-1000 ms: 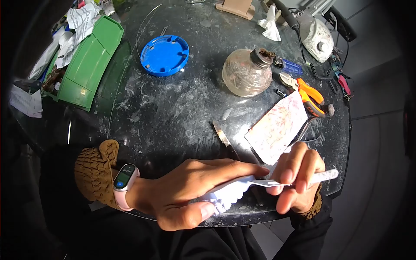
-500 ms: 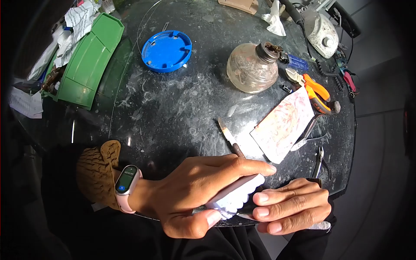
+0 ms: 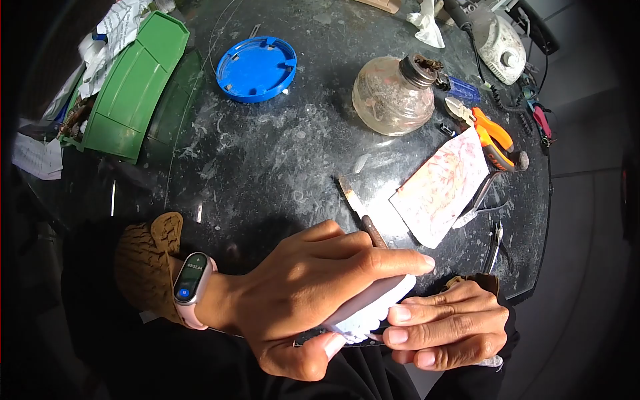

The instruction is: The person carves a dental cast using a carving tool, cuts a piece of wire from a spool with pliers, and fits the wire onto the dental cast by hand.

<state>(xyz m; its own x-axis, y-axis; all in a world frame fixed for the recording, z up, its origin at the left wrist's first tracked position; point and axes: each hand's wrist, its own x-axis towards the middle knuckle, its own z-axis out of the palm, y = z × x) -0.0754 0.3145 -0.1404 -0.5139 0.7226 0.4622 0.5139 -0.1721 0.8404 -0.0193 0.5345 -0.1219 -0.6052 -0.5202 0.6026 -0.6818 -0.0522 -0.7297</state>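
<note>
My left hand point(image 3: 307, 287), with a smart band on its wrist, is closed round a white dental model point(image 3: 373, 310) at the table's front edge. The model's row of teeth faces my right hand point(image 3: 450, 327). That hand is curled over a thin carving tool point(image 3: 492, 362); its pale handle end shows below the palm, and its tip is close to the teeth. Just beyond my left fingers lies a knife point(image 3: 363, 217) with a brown handle. A white sheet with reddish smears point(image 3: 443, 190) lies beyond my right hand.
A glass burner jar point(image 3: 393, 97) stands beside orange-handled cutters point(image 3: 492, 137). More pliers point(image 3: 495, 247) lie at the right. A blue lid point(image 3: 257, 69) is at the back, a green bin point(image 3: 133, 87) with papers at the left, and a dusty white device point(image 3: 500, 53) at the back right.
My right hand has moved down and turned palm down over the tool, whose tip has shifted toward the model's near end. My left hand has tilted the model. The view has shifted slightly.
</note>
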